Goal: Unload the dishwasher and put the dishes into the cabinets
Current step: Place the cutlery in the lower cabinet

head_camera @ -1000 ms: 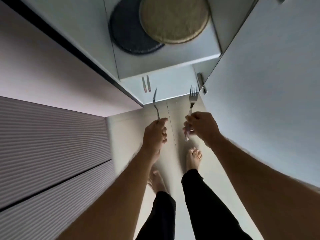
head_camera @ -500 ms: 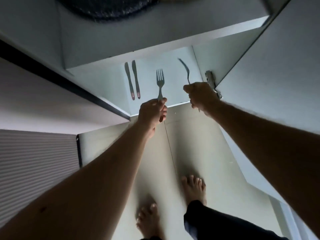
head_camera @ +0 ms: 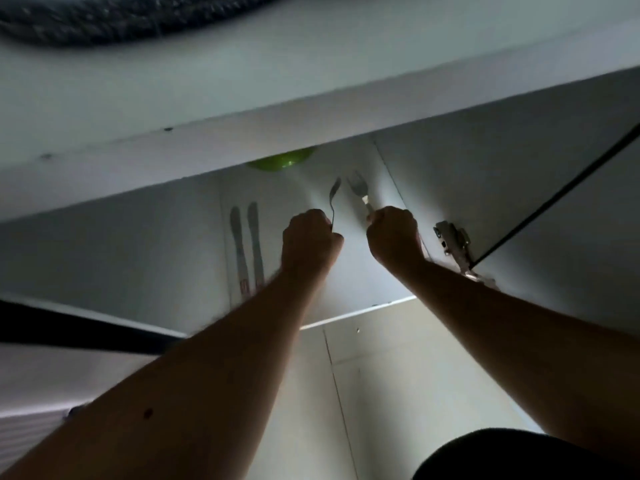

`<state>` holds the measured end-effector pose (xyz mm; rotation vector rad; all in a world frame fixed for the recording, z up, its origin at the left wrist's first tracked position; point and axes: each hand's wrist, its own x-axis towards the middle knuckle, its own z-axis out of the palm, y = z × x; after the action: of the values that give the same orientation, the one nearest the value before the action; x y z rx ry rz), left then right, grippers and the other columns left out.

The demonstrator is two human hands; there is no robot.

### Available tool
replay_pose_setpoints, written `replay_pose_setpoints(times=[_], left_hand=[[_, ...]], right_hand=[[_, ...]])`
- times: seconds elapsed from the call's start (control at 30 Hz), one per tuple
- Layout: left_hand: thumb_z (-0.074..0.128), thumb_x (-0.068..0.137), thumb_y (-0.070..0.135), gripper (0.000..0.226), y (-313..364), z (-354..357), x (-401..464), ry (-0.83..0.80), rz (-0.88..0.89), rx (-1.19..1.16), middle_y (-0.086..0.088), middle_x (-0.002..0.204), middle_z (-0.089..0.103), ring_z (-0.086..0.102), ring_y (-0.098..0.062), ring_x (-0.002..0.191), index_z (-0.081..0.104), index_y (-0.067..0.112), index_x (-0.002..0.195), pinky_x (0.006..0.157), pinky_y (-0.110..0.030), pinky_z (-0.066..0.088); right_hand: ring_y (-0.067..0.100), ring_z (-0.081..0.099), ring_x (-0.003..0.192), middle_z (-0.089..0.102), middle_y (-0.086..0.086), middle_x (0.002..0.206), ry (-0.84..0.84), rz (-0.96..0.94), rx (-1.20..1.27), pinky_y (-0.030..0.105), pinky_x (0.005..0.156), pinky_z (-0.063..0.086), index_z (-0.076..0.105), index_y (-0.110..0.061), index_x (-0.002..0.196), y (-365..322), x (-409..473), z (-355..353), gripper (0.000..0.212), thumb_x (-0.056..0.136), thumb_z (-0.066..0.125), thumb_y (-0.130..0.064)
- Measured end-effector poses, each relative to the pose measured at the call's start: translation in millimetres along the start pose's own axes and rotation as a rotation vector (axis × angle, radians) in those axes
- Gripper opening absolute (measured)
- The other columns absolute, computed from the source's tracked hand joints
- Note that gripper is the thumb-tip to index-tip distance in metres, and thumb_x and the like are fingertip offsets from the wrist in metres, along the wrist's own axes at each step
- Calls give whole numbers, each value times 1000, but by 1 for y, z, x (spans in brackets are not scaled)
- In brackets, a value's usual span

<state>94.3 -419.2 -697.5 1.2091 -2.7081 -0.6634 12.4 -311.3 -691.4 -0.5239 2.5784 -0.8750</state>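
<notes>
Both my arms reach into a white cabinet. My left hand [head_camera: 309, 240] grips the handle of a metal fork [head_camera: 334, 195] seen edge-on, tines pointing to the back. My right hand [head_camera: 393, 237] grips a second fork [head_camera: 358, 190], tines up and facing the camera. Both forks are over the lower shelf [head_camera: 349, 289]. Two knives [head_camera: 246, 245] lie side by side on that shelf, left of my left hand. A green bowl [head_camera: 282, 160] shows at the back, partly hidden by the upper shelf edge.
The upper shelf [head_camera: 242, 109] juts out above my hands and carries a dark round mat [head_camera: 104, 19]. The open cabinet door [head_camera: 554, 168] with its metal hinge [head_camera: 453, 244] stands at the right. A black strip runs at the left edge.
Both hands moved deeper into the cabinet over the lower shelf, forks still held. The view tilted up and closer; my feet dropped out of sight and the green bowl came into view.
</notes>
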Motion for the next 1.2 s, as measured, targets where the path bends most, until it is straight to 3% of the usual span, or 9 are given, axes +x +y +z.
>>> replay_pose_setpoints(times=[0.13, 0.27, 0.37, 0.43, 0.6, 0.73, 0.8, 1.03, 1.2], left_hand=[[53, 76, 10, 12, 3, 19, 17, 86, 142, 135, -10, 87, 63, 62, -30, 80, 58, 9, 87, 69, -32, 45], [42, 64, 8, 16, 7, 38, 24, 407, 321, 200, -9, 56, 52, 53, -27, 44, 56, 6, 69, 41, -26, 39], [43, 78, 1, 26, 9, 46, 20, 307, 252, 60, -15, 76, 61, 62, -34, 61, 58, -2, 99, 53, -36, 50], [42, 85, 1, 28, 13, 43, 14, 249, 186, 14, -16, 90, 61, 65, -37, 74, 53, 0, 111, 63, -41, 52], [55, 90, 13, 21, 11, 52, 13, 261, 174, -43, -13, 96, 61, 66, -36, 80, 53, 4, 109, 66, -40, 52], [59, 94, 34, 34, 6, 54, 13, 182, 177, -6, -12, 104, 66, 63, -32, 98, 56, 7, 114, 82, -39, 45], [57, 95, 35, 30, 7, 52, 13, 170, 155, -70, -11, 99, 68, 64, -31, 95, 57, 8, 110, 84, -40, 45], [52, 88, 11, 20, 9, 49, 8, 189, 201, -167, -3, 95, 70, 66, -27, 90, 59, 12, 107, 80, -31, 45], [55, 78, 28, 24, 6, 50, 5, 81, 58, -348, -5, 75, 70, 70, -30, 66, 45, 27, 101, 71, -40, 59]], right_hand=[[29, 60, 108, 64, 11, 114, 13, 121, 103, 27, 73, 41, 64, -5, 115, 4, 14, 3, 30, 101, 38, -10], [20, 58, 68, 56, 4, 78, 61, 149, 84, 22, 52, 35, 61, -10, 93, 12, 29, 20, 17, 97, 46, -18], [24, 59, 72, 57, 4, 72, 182, 79, 38, 21, 61, 38, 68, -5, 86, 17, 21, 23, 17, 86, 52, -10], [23, 57, 73, 56, 2, 71, 178, 45, 4, 22, 53, 35, 63, -7, 80, 22, 22, 21, 15, 87, 51, -11], [21, 52, 65, 46, -1, 60, 209, 6, 7, 17, 44, 24, 50, -16, 63, 30, 28, 15, 23, 85, 56, -12], [24, 60, 58, 47, 0, 50, 198, 4, -52, 24, 51, 49, 62, -12, 62, 35, 30, 15, 22, 84, 56, -13], [28, 65, 61, 49, 4, 51, 198, 7, -61, 29, 57, 54, 63, -12, 64, 37, 28, 16, 22, 84, 55, -18], [27, 65, 80, 69, 12, 89, 237, -1, -42, 22, 66, 39, 69, -14, 89, 40, 31, 16, 15, 88, 57, -24], [21, 66, 58, 62, 2, 59, 226, -46, -43, 24, 56, 51, 63, -13, 70, 48, 30, 22, 21, 76, 63, -33]])
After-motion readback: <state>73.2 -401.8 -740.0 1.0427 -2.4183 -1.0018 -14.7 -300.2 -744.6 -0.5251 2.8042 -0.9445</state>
